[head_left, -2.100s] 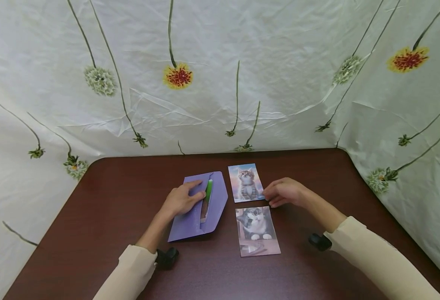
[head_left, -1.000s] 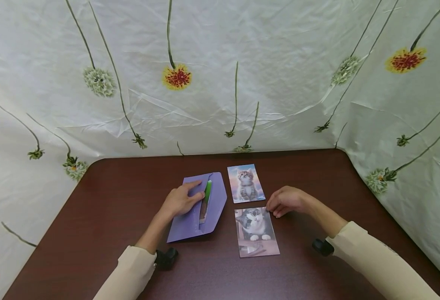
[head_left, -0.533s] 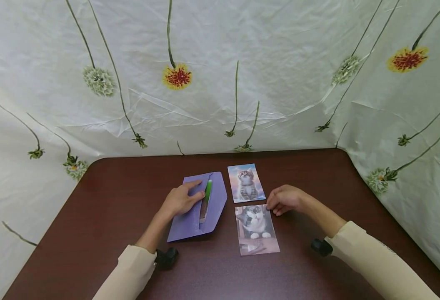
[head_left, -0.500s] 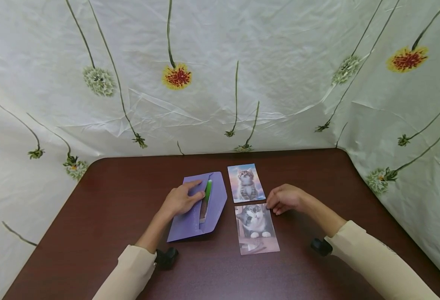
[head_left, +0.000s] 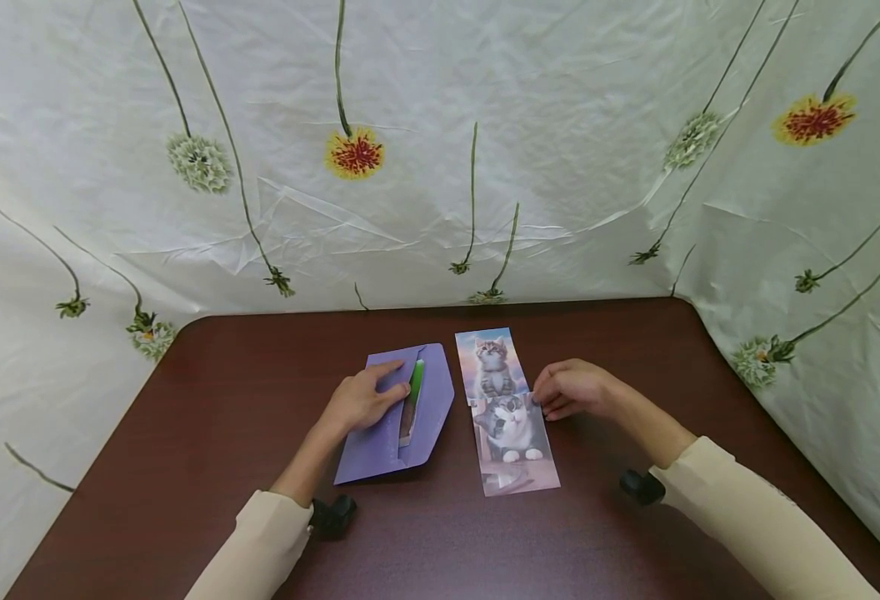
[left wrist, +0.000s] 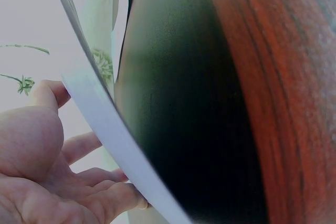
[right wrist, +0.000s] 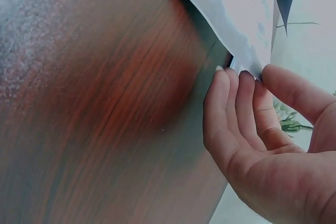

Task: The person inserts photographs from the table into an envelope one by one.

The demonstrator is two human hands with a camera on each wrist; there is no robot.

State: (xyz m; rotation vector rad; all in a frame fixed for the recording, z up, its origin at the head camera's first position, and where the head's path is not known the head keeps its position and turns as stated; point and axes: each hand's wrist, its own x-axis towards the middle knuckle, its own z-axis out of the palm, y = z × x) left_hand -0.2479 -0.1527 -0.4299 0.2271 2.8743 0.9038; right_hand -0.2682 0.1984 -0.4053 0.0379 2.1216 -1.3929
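My left hand [head_left: 359, 404] rests on a purple envelope [head_left: 371, 450], with index finger and thumb spread across it beside its opening. Inside that opening a narrow picture with a green part [head_left: 416, 383] shows; most of it is hidden. With thumb and fingertips my right hand [head_left: 573, 387] pinches the upper right corner of a grey-and-white cat picture card [head_left: 517, 458]. In the right wrist view the card [right wrist: 231, 14] slants up from the pinch. The held card overlaps the lower edge of a tabby kitten card [head_left: 488, 354].
Everything lies on a dark red-brown table [head_left: 260, 375]. Behind it and at both sides hangs a white cloth [head_left: 425, 83] printed with flowers. Each wrist carries a small black camera, such as the right wrist camera [head_left: 641, 487].
My right hand has moved from the kitten card to the grey-and-white cat card and brought it away from me until it overlaps the kitten card. The left hand and envelope stay put.
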